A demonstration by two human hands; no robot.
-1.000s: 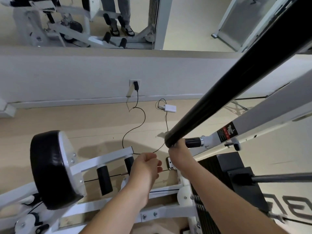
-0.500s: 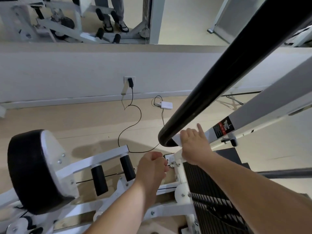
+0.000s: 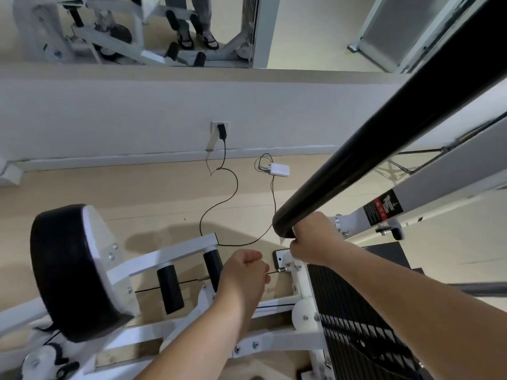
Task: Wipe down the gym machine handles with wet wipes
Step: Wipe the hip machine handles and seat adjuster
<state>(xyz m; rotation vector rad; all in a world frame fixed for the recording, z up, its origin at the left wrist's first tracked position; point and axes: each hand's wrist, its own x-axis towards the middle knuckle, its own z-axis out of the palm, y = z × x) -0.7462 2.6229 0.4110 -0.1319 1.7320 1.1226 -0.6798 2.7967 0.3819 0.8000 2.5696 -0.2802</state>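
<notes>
Black and glossy, a long bar (image 3: 384,138) slants down from the upper right, and its rounded end sits just above the right hand (image 3: 312,239). That hand is closed tight around the machine's handle, which its fingers hide, right beside the metal collar (image 3: 339,224) of the white arm (image 3: 439,187). The left hand (image 3: 244,272) hangs lower and well short of the handle, curled into a fist. I cannot tell whether it holds anything. A round black pad (image 3: 63,270) stands at the left, over the pale floor (image 3: 137,193).
</notes>
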